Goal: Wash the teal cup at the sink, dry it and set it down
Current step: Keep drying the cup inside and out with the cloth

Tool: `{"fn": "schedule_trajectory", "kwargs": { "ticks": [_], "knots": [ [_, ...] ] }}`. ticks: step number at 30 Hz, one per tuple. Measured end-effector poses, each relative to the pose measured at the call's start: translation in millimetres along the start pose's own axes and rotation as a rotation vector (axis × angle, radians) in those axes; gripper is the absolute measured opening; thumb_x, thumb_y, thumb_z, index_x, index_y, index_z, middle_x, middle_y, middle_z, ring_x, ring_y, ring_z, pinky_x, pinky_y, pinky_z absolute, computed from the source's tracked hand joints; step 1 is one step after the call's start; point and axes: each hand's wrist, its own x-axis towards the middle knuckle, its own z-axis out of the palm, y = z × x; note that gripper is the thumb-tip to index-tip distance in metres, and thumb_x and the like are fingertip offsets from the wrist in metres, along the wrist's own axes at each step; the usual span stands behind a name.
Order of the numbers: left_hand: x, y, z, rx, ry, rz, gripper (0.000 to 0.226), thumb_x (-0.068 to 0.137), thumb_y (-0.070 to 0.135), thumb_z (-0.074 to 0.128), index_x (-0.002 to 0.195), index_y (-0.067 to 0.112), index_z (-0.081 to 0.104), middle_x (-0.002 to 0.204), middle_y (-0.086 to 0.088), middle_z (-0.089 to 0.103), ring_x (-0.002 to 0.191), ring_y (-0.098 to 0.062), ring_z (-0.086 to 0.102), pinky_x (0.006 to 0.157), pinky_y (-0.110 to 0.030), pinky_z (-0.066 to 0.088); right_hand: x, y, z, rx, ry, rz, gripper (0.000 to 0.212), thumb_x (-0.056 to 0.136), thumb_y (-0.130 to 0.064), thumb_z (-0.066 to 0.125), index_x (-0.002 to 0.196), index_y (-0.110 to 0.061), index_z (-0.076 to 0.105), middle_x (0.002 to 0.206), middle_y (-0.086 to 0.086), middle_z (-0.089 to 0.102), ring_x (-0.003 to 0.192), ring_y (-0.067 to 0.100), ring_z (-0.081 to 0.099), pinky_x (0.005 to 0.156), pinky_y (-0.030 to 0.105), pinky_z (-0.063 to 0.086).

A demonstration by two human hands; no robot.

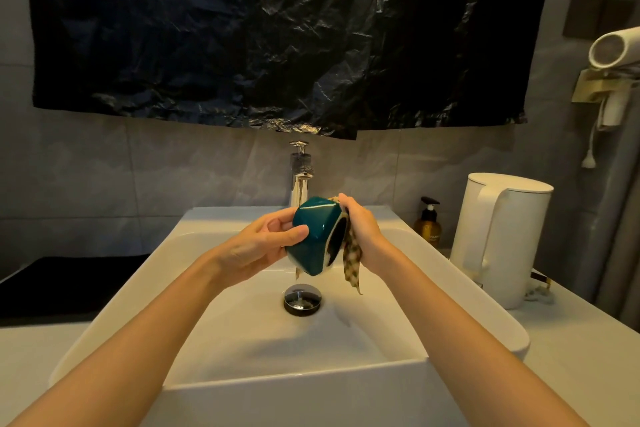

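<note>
Grip: left hand (261, 246) wraps the closed bottom end of the teal cup (313, 236), thumb across the near face and fingers curled behind, pressed against the glaze.
Cloth hand: right hand (360, 229) is closed on a checked cloth (351, 253) and holds it against the cup's rim; loose ends hang down past the mouth.
Cup position: held in the air over the basin of the sink (242, 333), tipped on its side with the dark mouth facing right and slightly toward the camera, above the drain plug (302, 299) and in front of the faucet (300, 177).
Water: no stream is visible from the faucet, so this looks like the drying step rather than the rinse.
Material: glossy and faceted, it looks like glazed ceramic; stiff, probably moderately heavy, and breakable if dropped into the hard basin.
Slip risk: a wet glaze is likely slick, and the flat facets give bare fingers little to catch on.
Best hold: keep the left palm around the base with the thumb opposing the fingers; whether there is a handle I cannot tell.
Set-down spot: the pale counter (571, 357) to the right, in front of the white kettle (498, 239), appears free.
</note>
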Motion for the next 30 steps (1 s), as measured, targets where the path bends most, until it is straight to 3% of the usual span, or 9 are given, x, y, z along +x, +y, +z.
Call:
{"fn": "schedule_trajectory", "kwargs": {
  "ticks": [3, 6, 10, 13, 15, 18, 21, 25, 30],
  "knots": [
    [-1, 5, -2, -0.086, 0.055, 0.073, 0.049, 0.081, 0.025, 0.064, 0.127, 0.013, 0.051, 0.114, -0.007, 0.065, 0.107, -0.018, 0.061, 0.081, -0.017, 0.05, 2, 4, 0, -0.084, -0.003, 0.086, 0.039, 0.101, -0.044, 0.032, 0.112, -0.017, 0.058, 0.104, 0.007, 0.065, 0.095, 0.022, 0.061, 0.074, 0.031, 0.052],
    [-2, 8, -6, -0.122, 0.133, 0.108, 0.039, 0.082, 0.017, 0.054, 0.121, 0.015, 0.054, 0.104, -0.002, 0.069, 0.097, -0.013, 0.064, 0.075, -0.018, 0.052, 6, -1, -3, -0.235, 0.141, -0.006, 0.047, 0.101, -0.049, 0.025, 0.118, -0.012, 0.051, 0.116, 0.009, 0.058, 0.102, 0.022, 0.054, 0.084, 0.035, 0.039],
    [1, 6, -8, -0.092, 0.228, 0.068, 0.032, 0.087, 0.015, 0.054, 0.119, 0.019, 0.054, 0.104, 0.001, 0.069, 0.097, -0.014, 0.065, 0.074, -0.019, 0.054, 6, -14, -14, -0.077, 0.202, -0.124, 0.054, 0.103, -0.036, 0.02, 0.134, 0.005, 0.037, 0.129, 0.02, 0.049, 0.113, 0.036, 0.048, 0.096, 0.042, 0.037],
    [2, 6, -7, -0.091, 0.269, 0.051, 0.029, 0.091, 0.013, 0.052, 0.12, 0.019, 0.053, 0.107, 0.0, 0.067, 0.099, -0.015, 0.063, 0.075, -0.018, 0.055, -1, -16, -13, -0.087, 0.141, -0.205, 0.036, 0.104, -0.027, 0.027, 0.137, -0.014, 0.028, 0.132, 0.008, 0.044, 0.111, 0.021, 0.047, 0.089, 0.032, 0.037],
    [2, 6, -7, -0.094, 0.274, 0.051, 0.029, 0.091, 0.014, 0.053, 0.119, 0.019, 0.053, 0.108, -0.001, 0.066, 0.1, -0.016, 0.062, 0.076, -0.018, 0.055, 0, -10, -13, -0.241, 0.121, -0.333, 0.041, 0.101, -0.016, 0.04, 0.138, -0.022, 0.022, 0.13, 0.005, 0.045, 0.111, 0.018, 0.049, 0.09, 0.031, 0.043],
    [2, 7, -6, -0.096, 0.266, 0.043, 0.031, 0.087, 0.017, 0.055, 0.118, 0.019, 0.054, 0.109, -0.003, 0.066, 0.103, -0.018, 0.062, 0.077, -0.02, 0.055, 3, -1, -13, -0.487, 0.147, -0.524, 0.04, 0.093, -0.018, 0.059, 0.13, -0.024, 0.046, 0.118, -0.004, 0.056, 0.11, 0.014, 0.054, 0.089, 0.024, 0.047],
    [2, 7, -5, -0.078, 0.276, 0.028, 0.026, 0.09, 0.017, 0.054, 0.115, 0.02, 0.055, 0.108, -0.003, 0.066, 0.103, -0.019, 0.062, 0.077, -0.021, 0.055, 1, -1, -11, -0.417, 0.148, -0.57, 0.026, 0.088, -0.023, 0.066, 0.113, -0.029, 0.062, 0.115, -0.002, 0.062, 0.099, 0.008, 0.055, 0.082, 0.018, 0.048],
    [3, 7, -4, -0.051, 0.316, 0.024, 0.022, 0.091, 0.018, 0.053, 0.113, 0.018, 0.055, 0.106, -0.005, 0.065, 0.101, -0.018, 0.061, 0.079, -0.022, 0.055, -9, 1, 0, -0.427, 0.161, -0.743, 0.019, 0.087, -0.017, 0.067, 0.103, -0.028, 0.067, 0.11, -0.001, 0.058, 0.096, 0.001, 0.053, 0.078, 0.004, 0.044],
    [3, 10, -6, -0.113, 0.422, 0.04, 0.024, 0.093, 0.019, 0.052, 0.117, 0.015, 0.053, 0.103, -0.005, 0.064, 0.096, -0.017, 0.061, 0.066, -0.016, 0.055, -17, 3, 9, -0.404, 0.123, -0.863, 0.043, 0.08, -0.009, 0.074, 0.116, -0.023, 0.054, 0.111, -0.011, 0.058, 0.103, -0.001, 0.056, 0.084, 0.012, 0.049]
  ]
}}
